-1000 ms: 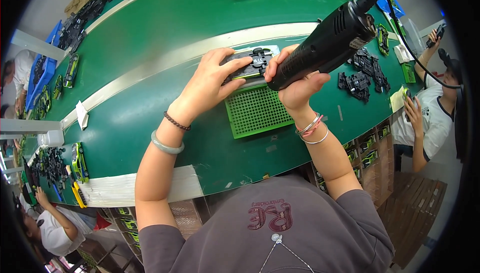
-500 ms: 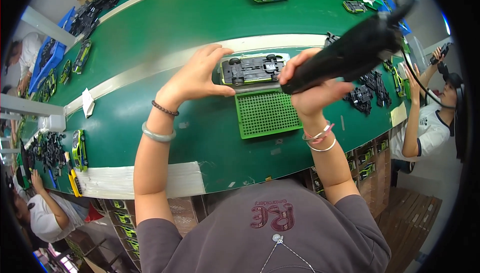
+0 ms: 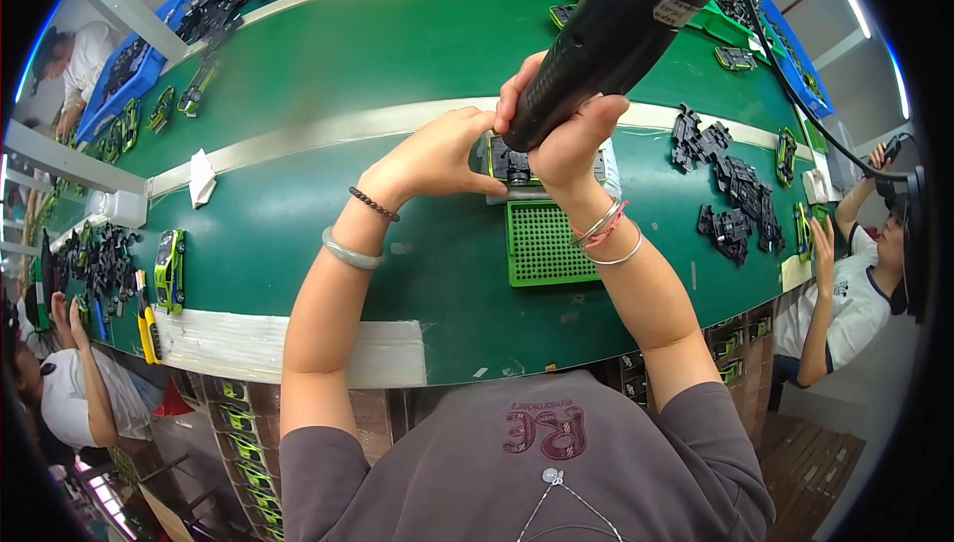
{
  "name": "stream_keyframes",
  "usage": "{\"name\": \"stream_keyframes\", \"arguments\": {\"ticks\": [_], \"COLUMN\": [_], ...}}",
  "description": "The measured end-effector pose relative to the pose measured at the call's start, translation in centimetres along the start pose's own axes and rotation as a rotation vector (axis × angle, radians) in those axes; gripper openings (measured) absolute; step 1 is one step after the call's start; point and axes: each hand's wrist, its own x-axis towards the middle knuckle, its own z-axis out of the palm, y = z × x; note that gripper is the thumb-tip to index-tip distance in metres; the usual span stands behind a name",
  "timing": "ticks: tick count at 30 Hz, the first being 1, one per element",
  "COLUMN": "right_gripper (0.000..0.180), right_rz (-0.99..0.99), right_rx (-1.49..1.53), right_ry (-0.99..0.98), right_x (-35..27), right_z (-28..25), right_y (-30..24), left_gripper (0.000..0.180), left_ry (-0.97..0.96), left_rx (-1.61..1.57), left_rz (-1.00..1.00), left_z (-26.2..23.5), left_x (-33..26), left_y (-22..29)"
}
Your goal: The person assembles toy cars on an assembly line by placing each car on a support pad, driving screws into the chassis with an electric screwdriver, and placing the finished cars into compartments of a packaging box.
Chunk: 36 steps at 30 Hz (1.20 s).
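From afar, I judge fastening of the upturned car [image 3: 516,163], center frame, in hand; next calls for a steady car and true aim. My left hand [image 3: 437,156], thumb and fingers parted, curves at the car's left end, grip unclear; rightward, my right hand [image 3: 574,145] clenches the slanted black driver [image 3: 604,40].

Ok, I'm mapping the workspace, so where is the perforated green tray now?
In the head view, the perforated green tray lies right of centre on the green tabletop, on the person's side of the toy car and mostly left of the right wrist.
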Motion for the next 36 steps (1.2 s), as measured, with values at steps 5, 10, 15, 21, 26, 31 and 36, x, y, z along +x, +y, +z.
{"name": "stream_keyframes", "arguments": {"ticks": [5,10,15,21,26,31,36], "right_gripper": [0.092,0.076,0.074,0.072,0.068,0.078,0.094], "right_rz": [0.039,-0.063,-0.013,-0.056,-0.139,-0.21,-0.194], "right_rx": [-0.004,0.037,-0.023,-0.081,-0.033,0.28,-0.106], "right_ry": [-0.023,-0.015,0.002,0.008,0.089,0.097,0.173], "right_x": [-0.1,0.0,0.3,0.7,0.6,-1.2,-5.2], "right_z": [0.1,0.8,1.3,0.9,0.9,-2.7,-10.8], "right_y": [0.9,1.7,2.0,1.2,1.5,-2.8,-4.9], "left_gripper": [0.058,0.058,0.059,0.066,0.068,0.056,0.056], "left_ry": [0.032,-0.022,0.042,-0.011,0.077,-0.016,0.169], "left_rx": [-0.04,-0.08,-0.132,-0.106,-0.044,-0.007,-0.698], "left_rz": [0.037,-0.033,-0.035,-0.071,0.007,-0.091,-0.113], "left_z": [-0.3,-1.2,-1.4,-1.2,-0.5,-1.0,-3.8], "left_x": [-0.1,-0.1,-0.3,0.1,0.2,0.9,0.1], "left_y": [0.6,1.4,1.7,1.7,1.2,2.2,3.1]}}
